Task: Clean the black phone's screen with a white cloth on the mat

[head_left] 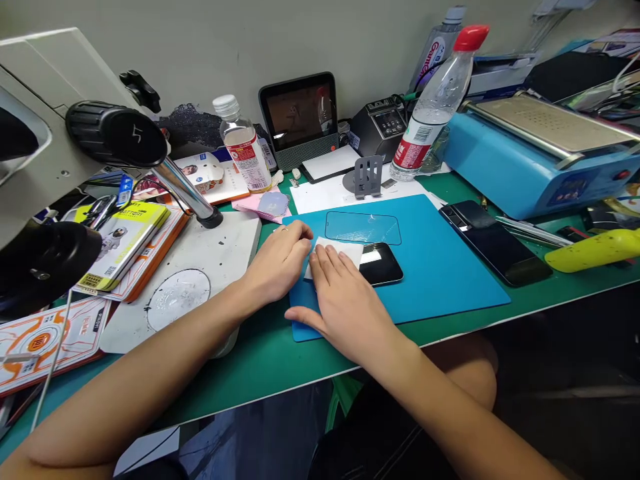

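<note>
My right hand (345,290) lies flat on a white wipe (353,252), fingers stretched out and thumb spread to the side. Beneath the wipe is a black smartphone (383,264); its right end shows, and the rest is covered. My left hand (283,261) is closed at the phone's left end, fingers curled inward. Whatever its fingertips grip is hidden. Just behind the phone, a clear screen protector with a black border (363,228) rests on the blue mat (440,267).
A larger dark phone (495,243) lies on the mat's right edge, near a yellow-handled tool (595,251). Farther back stand a blue heating plate machine (540,153), two labelled bottles, a grey phone stand (369,177) and a small display (300,120). A microscope arm (120,133) overhangs the left.
</note>
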`<state>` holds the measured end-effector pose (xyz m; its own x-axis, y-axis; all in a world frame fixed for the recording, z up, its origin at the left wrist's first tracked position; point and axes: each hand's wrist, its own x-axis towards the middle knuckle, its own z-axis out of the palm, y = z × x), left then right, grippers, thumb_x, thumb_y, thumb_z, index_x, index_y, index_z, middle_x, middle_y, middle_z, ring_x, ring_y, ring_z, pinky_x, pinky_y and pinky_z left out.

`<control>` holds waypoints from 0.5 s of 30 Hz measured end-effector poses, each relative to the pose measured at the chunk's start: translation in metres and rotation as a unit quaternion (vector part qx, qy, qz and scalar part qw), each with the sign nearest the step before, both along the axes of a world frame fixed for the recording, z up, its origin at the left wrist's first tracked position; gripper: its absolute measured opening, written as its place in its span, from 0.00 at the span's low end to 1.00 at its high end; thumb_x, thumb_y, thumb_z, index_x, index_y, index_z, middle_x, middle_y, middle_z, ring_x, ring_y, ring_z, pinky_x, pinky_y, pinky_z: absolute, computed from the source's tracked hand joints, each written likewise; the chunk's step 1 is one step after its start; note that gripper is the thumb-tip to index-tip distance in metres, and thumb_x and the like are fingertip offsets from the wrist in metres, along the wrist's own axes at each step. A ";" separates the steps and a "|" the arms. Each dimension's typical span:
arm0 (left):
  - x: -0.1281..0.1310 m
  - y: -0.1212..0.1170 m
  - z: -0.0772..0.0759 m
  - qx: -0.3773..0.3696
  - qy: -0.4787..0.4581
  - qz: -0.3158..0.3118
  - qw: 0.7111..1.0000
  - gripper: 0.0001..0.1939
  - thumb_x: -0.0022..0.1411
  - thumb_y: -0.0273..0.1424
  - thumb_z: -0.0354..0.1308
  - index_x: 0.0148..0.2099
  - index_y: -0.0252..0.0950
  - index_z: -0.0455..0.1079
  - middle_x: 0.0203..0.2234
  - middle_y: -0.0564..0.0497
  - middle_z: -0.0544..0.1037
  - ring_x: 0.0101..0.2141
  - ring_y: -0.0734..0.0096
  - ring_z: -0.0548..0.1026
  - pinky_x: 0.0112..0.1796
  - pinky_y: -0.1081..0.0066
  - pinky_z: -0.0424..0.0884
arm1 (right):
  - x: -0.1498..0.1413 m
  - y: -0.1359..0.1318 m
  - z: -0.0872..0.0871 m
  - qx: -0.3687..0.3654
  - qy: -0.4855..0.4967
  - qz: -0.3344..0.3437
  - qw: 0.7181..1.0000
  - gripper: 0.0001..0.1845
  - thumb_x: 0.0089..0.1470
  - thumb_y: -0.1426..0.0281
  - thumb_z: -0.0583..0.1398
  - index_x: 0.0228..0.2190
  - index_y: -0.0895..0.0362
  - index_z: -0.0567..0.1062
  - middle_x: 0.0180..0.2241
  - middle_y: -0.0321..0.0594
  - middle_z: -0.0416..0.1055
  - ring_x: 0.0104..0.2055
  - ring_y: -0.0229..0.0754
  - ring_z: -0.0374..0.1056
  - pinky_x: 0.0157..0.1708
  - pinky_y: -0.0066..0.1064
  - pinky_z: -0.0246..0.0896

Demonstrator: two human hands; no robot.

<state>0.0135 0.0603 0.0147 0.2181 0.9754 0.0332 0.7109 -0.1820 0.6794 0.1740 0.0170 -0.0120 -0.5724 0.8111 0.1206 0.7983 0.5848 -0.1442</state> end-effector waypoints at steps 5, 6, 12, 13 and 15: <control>0.000 0.001 -0.001 0.000 -0.002 -0.011 1.000 0.10 0.67 0.34 0.40 0.40 0.40 0.61 0.40 0.47 0.75 0.44 0.56 0.70 0.47 0.55 0.66 | 0.015 -0.013 -0.001 -0.013 0.030 0.038 0.999 0.48 0.63 0.44 0.53 0.66 0.73 0.64 0.70 0.64 0.55 0.72 0.62 0.53 0.69 0.54 0.54; 0.000 0.001 -0.001 0.000 -0.002 -0.015 1.000 0.10 0.67 0.33 0.40 0.40 0.40 0.61 0.40 0.47 0.75 0.44 0.56 0.70 0.47 0.55 0.66 | 0.021 -0.017 -0.001 -0.009 0.035 0.047 0.998 0.46 0.64 0.46 0.53 0.65 0.72 0.64 0.70 0.62 0.56 0.72 0.61 0.54 0.69 0.54 0.55; 0.000 0.001 -0.004 -0.001 -0.003 -0.042 0.999 0.11 0.68 0.33 0.40 0.41 0.40 0.63 0.41 0.48 0.75 0.44 0.58 0.69 0.47 0.57 0.66 | 0.036 -0.020 -0.004 0.009 0.033 0.087 0.996 0.29 0.71 0.64 0.50 0.66 0.67 0.64 0.70 0.53 0.58 0.72 0.56 0.55 0.67 0.53 0.59; -0.001 0.000 -0.004 -0.001 -0.002 -0.044 0.999 0.11 0.69 0.33 0.40 0.41 0.40 0.63 0.41 0.48 0.75 0.44 0.58 0.69 0.47 0.57 0.66 | 0.033 -0.016 -0.004 0.000 0.033 0.093 0.995 0.29 0.71 0.64 0.50 0.67 0.67 0.63 0.70 0.54 0.57 0.72 0.57 0.55 0.68 0.53 0.58; -0.001 0.000 -0.004 0.001 -0.002 -0.045 0.999 0.11 0.69 0.33 0.39 0.41 0.40 0.62 0.41 0.48 0.75 0.44 0.58 0.69 0.47 0.57 0.65 | 0.025 -0.008 -0.003 -0.019 0.039 0.106 0.993 0.31 0.70 0.63 0.53 0.67 0.69 0.63 0.70 0.56 0.56 0.72 0.57 0.54 0.69 0.53 0.57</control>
